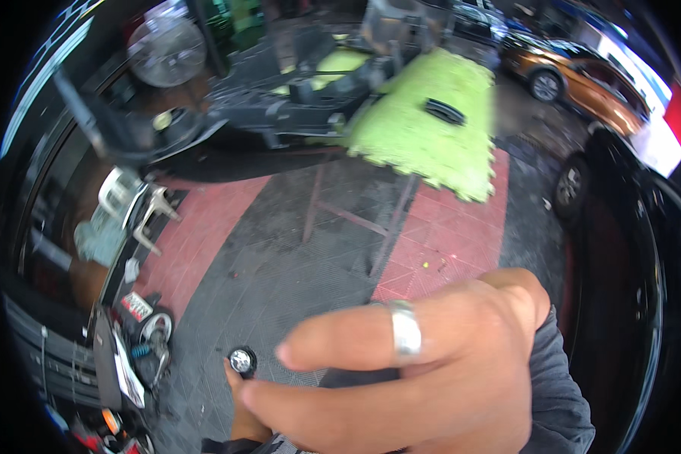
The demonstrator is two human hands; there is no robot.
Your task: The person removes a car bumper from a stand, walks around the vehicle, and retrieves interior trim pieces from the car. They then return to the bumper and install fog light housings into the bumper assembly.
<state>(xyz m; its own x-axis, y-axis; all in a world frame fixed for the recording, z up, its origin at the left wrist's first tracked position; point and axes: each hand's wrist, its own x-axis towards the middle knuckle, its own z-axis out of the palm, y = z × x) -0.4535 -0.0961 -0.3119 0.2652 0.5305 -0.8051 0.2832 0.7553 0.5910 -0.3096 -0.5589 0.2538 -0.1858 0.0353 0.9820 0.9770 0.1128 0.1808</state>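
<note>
Very close to the camera, my right hand [446, 371] reaches in from the lower right, a wide silver ring [405, 329] on one finger. Its fingers point left and stand apart, with nothing visible between them; it is slightly blurred. Lower down on the left, partly hidden behind those fingers, my left hand [238, 393] is closed on a small round black object [242, 362] with a shiny silver face, whose kind I cannot make out. Farther off, a black oblong part [444, 111] lies on a lime-green foam mat [431, 151].
A large dark plastic car bumper [280, 125] rests across a metal stand [348, 216]. White plastic chairs [121, 193] and a motorbike [136, 356] line the left side. At right stands a black car [620, 265]; an orange car [583, 79] is beyond it.
</note>
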